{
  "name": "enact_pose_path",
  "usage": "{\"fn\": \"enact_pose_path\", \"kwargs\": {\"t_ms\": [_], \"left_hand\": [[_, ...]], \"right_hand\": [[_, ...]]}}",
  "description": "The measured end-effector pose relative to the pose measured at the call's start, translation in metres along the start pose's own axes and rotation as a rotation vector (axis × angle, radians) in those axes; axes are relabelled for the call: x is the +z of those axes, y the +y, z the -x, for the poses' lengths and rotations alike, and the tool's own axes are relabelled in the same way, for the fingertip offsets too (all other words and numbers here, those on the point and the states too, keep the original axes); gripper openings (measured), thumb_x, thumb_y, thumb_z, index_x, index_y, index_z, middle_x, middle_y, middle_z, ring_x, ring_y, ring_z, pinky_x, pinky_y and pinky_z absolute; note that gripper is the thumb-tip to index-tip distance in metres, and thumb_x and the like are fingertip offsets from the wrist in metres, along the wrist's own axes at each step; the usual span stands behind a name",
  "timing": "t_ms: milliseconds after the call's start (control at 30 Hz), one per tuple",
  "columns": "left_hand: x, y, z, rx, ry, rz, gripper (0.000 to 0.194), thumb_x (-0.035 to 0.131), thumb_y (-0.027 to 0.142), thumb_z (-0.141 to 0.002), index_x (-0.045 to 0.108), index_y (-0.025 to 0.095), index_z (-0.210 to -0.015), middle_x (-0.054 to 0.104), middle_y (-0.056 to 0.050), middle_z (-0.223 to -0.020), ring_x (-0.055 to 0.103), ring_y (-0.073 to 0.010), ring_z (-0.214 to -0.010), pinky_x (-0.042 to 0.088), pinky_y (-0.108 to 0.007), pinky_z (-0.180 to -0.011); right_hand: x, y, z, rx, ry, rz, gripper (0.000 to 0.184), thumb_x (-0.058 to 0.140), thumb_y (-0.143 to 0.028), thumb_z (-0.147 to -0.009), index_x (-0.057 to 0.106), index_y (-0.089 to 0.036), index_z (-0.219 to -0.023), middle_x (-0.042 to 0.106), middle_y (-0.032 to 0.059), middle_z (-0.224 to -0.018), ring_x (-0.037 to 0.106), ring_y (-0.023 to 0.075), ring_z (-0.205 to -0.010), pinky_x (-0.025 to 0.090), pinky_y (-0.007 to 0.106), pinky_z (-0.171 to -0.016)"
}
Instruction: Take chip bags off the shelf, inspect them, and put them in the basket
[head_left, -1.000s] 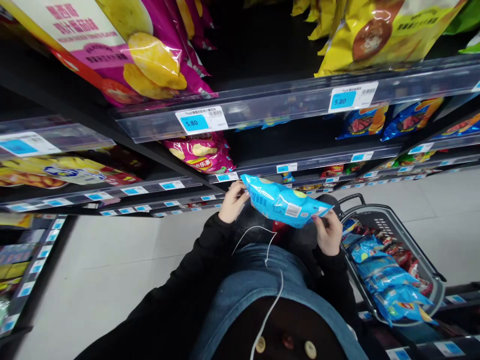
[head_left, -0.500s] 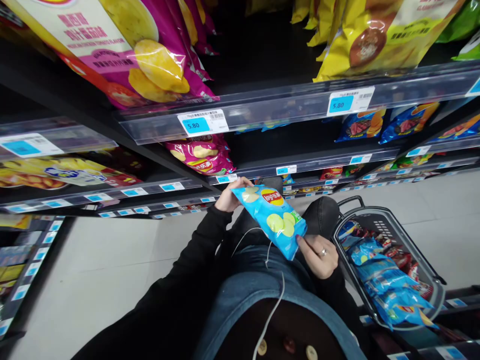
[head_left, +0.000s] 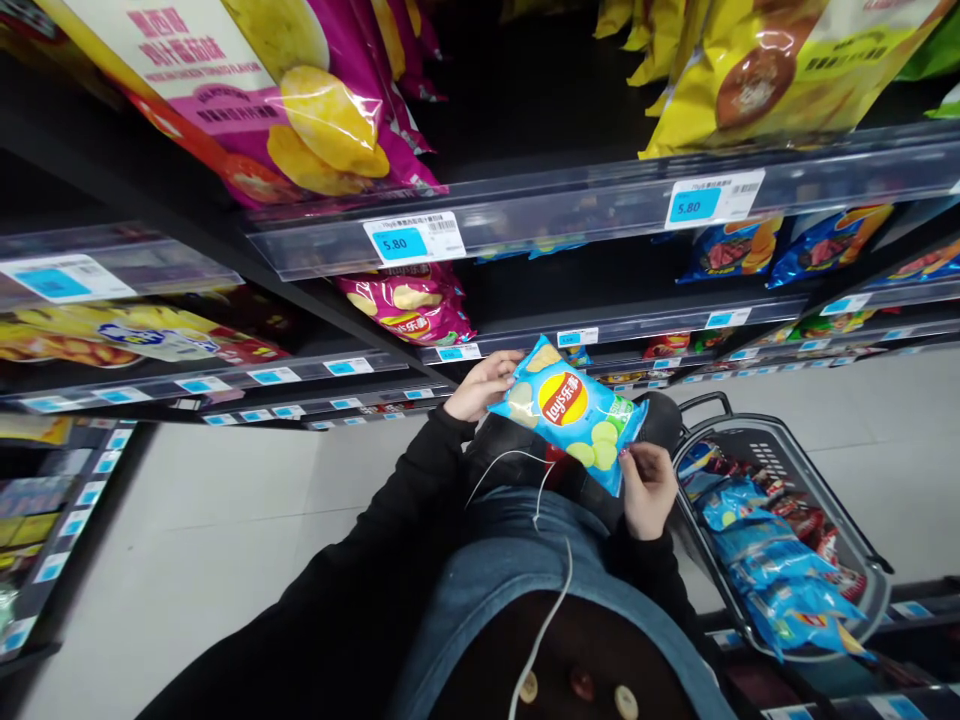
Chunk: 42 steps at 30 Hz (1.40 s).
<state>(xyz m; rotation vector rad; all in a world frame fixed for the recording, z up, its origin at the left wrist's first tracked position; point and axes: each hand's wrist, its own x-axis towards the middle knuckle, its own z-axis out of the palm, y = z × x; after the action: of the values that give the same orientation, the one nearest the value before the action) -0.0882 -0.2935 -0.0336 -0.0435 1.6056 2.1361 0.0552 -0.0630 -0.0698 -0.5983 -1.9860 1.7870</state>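
I hold a light blue crisp bag (head_left: 570, 412) with a red and yellow logo in front of my knees, its printed front facing up. My left hand (head_left: 484, 385) grips its upper left edge, fingers closed on it. My right hand (head_left: 646, 488) pinches its lower right corner. Both sleeves are black. A white earphone cable (head_left: 540, 620) hangs down over my denim lap.
A dark shopping basket (head_left: 870, 570) stands on the floor to my right, filled with blue and other snack bags. Black shelves with price tags (head_left: 414, 240) carry magenta crisp bags (head_left: 300, 110) and yellow bags (head_left: 765, 70) overhead. Pale tiled floor lies to the left.
I have turned the blue bag over from its back with the barcode to its front with the logo. It has moved up slightly, and both hands have shifted their grip on its edges.
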Motion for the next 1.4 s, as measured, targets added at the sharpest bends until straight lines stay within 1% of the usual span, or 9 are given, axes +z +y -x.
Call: {"fn": "enact_pose_path", "kwargs": {"t_ms": [267, 467, 733, 833, 1000, 1067, 1167, 1267, 1400], "left_hand": [[0.011, -0.02, -0.01, 0.185, 0.192, -0.493, 0.028, 0.056, 0.044, -0.073, 0.054, 0.016, -0.069, 0.053, 0.002, -0.066, 0.048, -0.0123, -0.066, 0.039, -0.024, -0.066], [0.015, -0.01, -0.008, 0.28, 0.323, -0.697, 0.027, 0.052, 0.04, -0.077, 0.056, 0.016, -0.066, 0.052, 0.002, -0.06, 0.046, -0.0118, -0.06, 0.035, -0.024, -0.06], [0.01, 0.006, -0.009, 0.294, 0.419, -0.655, 0.026, 0.054, 0.039, -0.074, 0.056, 0.016, -0.064, 0.052, 0.002, -0.059, 0.046, -0.0123, -0.059, 0.035, -0.025, -0.059], [0.008, 0.006, -0.011, 0.351, 0.37, -0.605, 0.026, 0.055, 0.04, -0.074, 0.055, 0.016, -0.064, 0.051, 0.002, -0.059, 0.045, -0.012, -0.059, 0.037, -0.024, -0.059], [0.015, 0.003, -0.019, 0.471, 0.366, -0.294, 0.021, 0.064, 0.037, -0.07, 0.058, 0.017, -0.07, 0.056, 0.002, -0.069, 0.051, -0.0121, -0.066, 0.042, -0.024, -0.065], [0.018, 0.003, -0.02, 0.394, 0.323, -0.108, 0.025, 0.069, 0.037, -0.065, 0.058, 0.018, -0.075, 0.059, 0.001, -0.072, 0.055, -0.013, -0.066, 0.044, -0.024, -0.063], [0.013, 0.005, -0.015, 0.134, 0.196, 0.118, 0.033, 0.064, 0.045, -0.069, 0.06, 0.016, -0.084, 0.063, -0.003, -0.075, 0.06, -0.0168, -0.066, 0.049, -0.028, -0.062], [-0.008, 0.003, -0.002, -0.063, 0.132, 0.252, 0.038, 0.06, 0.048, -0.072, 0.061, 0.013, -0.088, 0.066, -0.008, -0.08, 0.063, -0.0197, -0.069, 0.051, -0.031, -0.061], [-0.039, -0.007, 0.017, -0.078, 0.149, 0.179, 0.041, 0.077, 0.027, -0.056, 0.061, 0.015, -0.092, 0.067, -0.004, -0.081, 0.062, -0.0147, -0.065, 0.049, -0.024, -0.059]], "right_hand": [[0.004, -0.007, -0.003, 0.054, 0.032, -0.121, 0.036, 0.07, -0.031, -0.068, 0.052, -0.019, -0.097, 0.062, -0.0008, -0.074, 0.059, 0.0124, -0.069, 0.047, 0.025, -0.066], [0.001, 0.004, -0.01, 0.167, -0.147, 0.052, 0.027, 0.066, -0.041, -0.071, 0.055, -0.016, -0.067, 0.053, -0.0035, -0.057, 0.047, 0.0098, -0.055, 0.037, 0.023, -0.053], [0.005, 0.012, -0.013, 0.118, -0.107, -0.129, 0.031, 0.067, -0.039, -0.072, 0.049, -0.017, -0.061, 0.048, -0.0056, -0.055, 0.043, 0.0078, -0.052, 0.035, 0.021, -0.052], [0.0, 0.0, -0.017, -0.095, -0.122, 0.003, 0.024, 0.065, -0.031, -0.076, 0.051, -0.017, -0.062, 0.052, -0.0041, -0.056, 0.047, 0.0088, -0.051, 0.037, 0.022, -0.05], [-0.009, -0.041, -0.015, -0.925, -0.192, 0.331, 0.016, 0.066, -0.006, -0.073, 0.063, -0.019, -0.081, 0.065, 0.0014, -0.069, 0.054, 0.0114, -0.06, 0.042, 0.025, -0.056], [-0.011, -0.055, -0.014, -1.159, -0.305, 0.464, 0.027, 0.065, -0.004, -0.072, 0.065, -0.018, -0.095, 0.069, 0.0053, -0.081, 0.055, 0.0118, -0.061, 0.043, 0.026, -0.056], [-0.01, -0.057, -0.016, -1.314, -0.411, 0.572, 0.031, 0.065, -0.006, -0.075, 0.064, -0.017, -0.104, 0.07, 0.0082, -0.093, 0.059, 0.0126, -0.065, 0.048, 0.027, -0.059], [-0.005, -0.037, -0.02, -1.213, -0.438, 0.529, 0.031, 0.06, -0.007, -0.078, 0.065, -0.02, -0.106, 0.069, 0.0076, -0.101, 0.065, 0.0158, -0.081, 0.053, 0.028, -0.068], [0.007, 0.005, -0.024, -0.778, -0.443, 0.364, 0.028, 0.052, -0.012, -0.084, 0.068, -0.027, -0.101, 0.068, 0.0033, -0.106, 0.065, 0.0164, -0.094, 0.055, 0.031, -0.081]]}}
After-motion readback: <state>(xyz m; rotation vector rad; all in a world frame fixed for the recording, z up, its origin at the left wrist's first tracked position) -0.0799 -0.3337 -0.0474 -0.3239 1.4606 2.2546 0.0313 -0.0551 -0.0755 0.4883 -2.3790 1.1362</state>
